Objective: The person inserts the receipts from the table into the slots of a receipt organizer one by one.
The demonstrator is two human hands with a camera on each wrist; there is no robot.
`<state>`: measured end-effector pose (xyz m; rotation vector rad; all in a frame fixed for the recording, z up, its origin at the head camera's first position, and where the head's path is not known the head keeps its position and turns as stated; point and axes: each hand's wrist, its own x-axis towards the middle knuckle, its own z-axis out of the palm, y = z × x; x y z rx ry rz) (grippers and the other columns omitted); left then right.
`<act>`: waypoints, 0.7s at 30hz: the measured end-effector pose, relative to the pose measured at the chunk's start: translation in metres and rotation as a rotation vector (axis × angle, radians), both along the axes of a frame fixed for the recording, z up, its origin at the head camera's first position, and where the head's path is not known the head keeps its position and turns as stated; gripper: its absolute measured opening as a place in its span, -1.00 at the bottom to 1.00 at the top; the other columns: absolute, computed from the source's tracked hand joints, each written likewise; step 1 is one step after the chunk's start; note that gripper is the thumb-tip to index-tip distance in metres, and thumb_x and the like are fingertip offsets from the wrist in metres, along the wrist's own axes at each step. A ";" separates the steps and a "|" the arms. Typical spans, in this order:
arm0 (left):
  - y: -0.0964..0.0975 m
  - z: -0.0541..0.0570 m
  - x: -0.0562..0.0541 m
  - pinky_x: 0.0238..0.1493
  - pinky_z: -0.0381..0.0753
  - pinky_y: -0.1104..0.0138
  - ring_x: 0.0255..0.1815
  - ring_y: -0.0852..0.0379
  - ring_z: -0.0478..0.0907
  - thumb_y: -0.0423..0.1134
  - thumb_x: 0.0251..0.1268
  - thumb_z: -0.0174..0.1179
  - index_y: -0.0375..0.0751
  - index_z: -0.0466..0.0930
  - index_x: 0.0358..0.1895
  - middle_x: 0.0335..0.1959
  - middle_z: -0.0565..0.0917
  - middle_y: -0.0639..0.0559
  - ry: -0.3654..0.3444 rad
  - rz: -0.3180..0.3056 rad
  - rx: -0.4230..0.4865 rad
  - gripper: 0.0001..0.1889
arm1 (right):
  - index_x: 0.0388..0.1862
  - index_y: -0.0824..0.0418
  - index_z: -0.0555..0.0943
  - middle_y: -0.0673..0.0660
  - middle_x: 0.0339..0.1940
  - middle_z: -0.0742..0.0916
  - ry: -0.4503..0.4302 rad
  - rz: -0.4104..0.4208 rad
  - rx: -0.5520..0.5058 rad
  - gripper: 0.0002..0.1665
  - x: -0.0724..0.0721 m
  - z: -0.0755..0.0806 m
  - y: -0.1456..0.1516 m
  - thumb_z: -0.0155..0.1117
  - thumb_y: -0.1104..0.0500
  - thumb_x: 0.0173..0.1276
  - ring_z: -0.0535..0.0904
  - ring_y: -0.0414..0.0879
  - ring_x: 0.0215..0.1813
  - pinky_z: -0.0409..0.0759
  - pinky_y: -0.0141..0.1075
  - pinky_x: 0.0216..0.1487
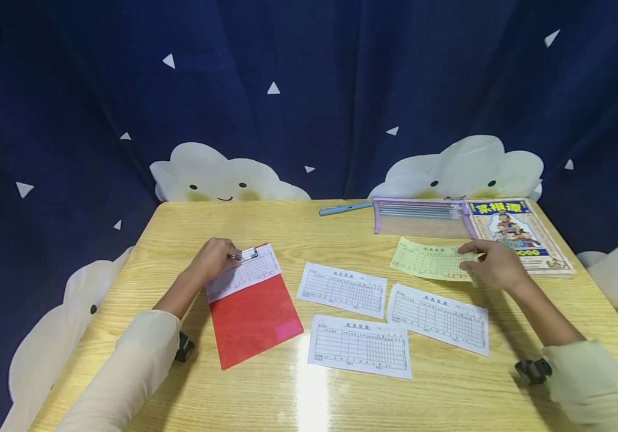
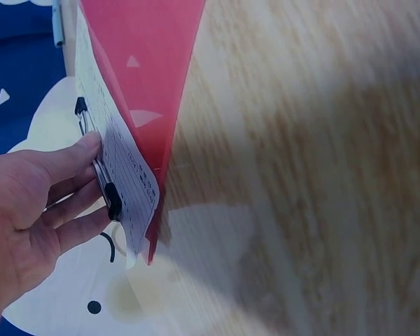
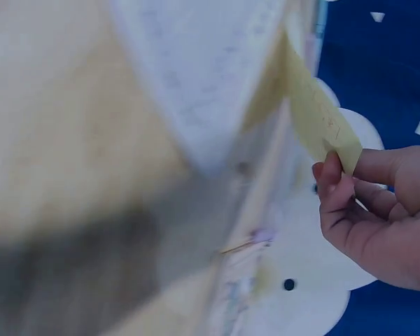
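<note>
My left hand [image 1: 212,259] pinches the metal clip [image 1: 246,254] at the top of a red clipboard [image 1: 255,324]. Under that clip a white printed form [image 1: 249,275] covers the board's upper part. In the left wrist view the thumb presses the clip [image 2: 100,161] with its black ends, fingers behind it. Over on the right, my right hand [image 1: 497,264] holds a yellow printed form [image 1: 425,259] by its right end. Thumb and fingers pinch the yellow slip [image 3: 322,119] at its corner in the right wrist view, and the slip bends upward.
Three white forms lie mid-table: one at the upper left [image 1: 344,291], one in front [image 1: 360,347], one at the right [image 1: 438,319]. Along the back edge are a blue pen [image 1: 341,209], a purple-edged zip pouch [image 1: 422,227] and an illustrated booklet [image 1: 543,240].
</note>
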<state>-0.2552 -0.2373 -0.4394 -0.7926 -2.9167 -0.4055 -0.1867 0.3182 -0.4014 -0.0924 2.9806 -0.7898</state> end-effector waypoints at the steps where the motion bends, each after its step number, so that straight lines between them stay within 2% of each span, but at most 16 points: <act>1: 0.000 0.000 0.000 -0.21 0.66 0.16 -0.29 -0.08 0.67 -0.38 -0.03 0.39 -0.35 0.74 -0.30 -0.36 0.73 -0.19 0.000 0.000 -0.001 -0.82 | 0.00 0.35 0.59 0.43 -0.10 0.62 0.004 -0.007 -0.011 -0.61 0.000 0.004 -0.002 0.29 0.16 0.25 0.54 0.13 -0.21 0.44 -0.32 -0.47; 6: 0.000 0.000 -0.001 -0.21 0.66 0.16 -0.28 -0.08 0.67 -0.37 -0.02 0.39 -0.35 0.74 -0.29 -0.36 0.73 -0.19 -0.004 0.008 -0.008 -0.81 | 0.00 0.32 0.60 0.28 -0.28 0.62 0.052 -0.024 -0.068 -0.60 0.000 0.024 -0.014 0.32 0.13 0.24 0.45 -0.12 -0.39 0.39 -0.34 -0.55; 10: -0.001 -0.001 0.000 -0.23 0.65 0.16 -0.31 -0.07 0.67 -0.37 -0.03 0.39 -0.34 0.75 -0.30 -0.38 0.72 -0.17 0.008 0.006 -0.002 -0.82 | 0.01 0.29 0.60 0.17 -0.41 0.59 0.087 -0.007 -0.095 -0.60 -0.002 0.038 -0.027 0.33 0.12 0.24 0.39 -0.20 -0.48 0.36 -0.34 -0.59; 16: 0.000 0.000 0.001 -0.26 0.65 0.16 -0.34 -0.06 0.67 -0.37 -0.06 0.40 -0.33 0.75 -0.32 -0.41 0.72 -0.17 0.026 -0.012 0.006 -0.83 | 0.03 0.29 0.60 0.15 -0.39 0.53 0.098 0.061 -0.179 -0.61 -0.010 0.055 -0.061 0.33 0.16 0.24 0.34 -0.21 -0.49 0.32 -0.36 -0.59; 21: 0.001 0.000 0.002 -0.25 0.65 0.17 -0.33 -0.05 0.67 -0.37 -0.06 0.40 -0.34 0.75 -0.31 -0.41 0.72 -0.17 0.024 -0.009 -0.004 -0.82 | 0.00 0.28 0.63 0.22 -0.26 0.64 0.099 0.160 -0.236 -0.63 -0.017 0.054 -0.104 0.36 0.21 0.20 0.42 -0.19 -0.40 0.41 -0.39 -0.44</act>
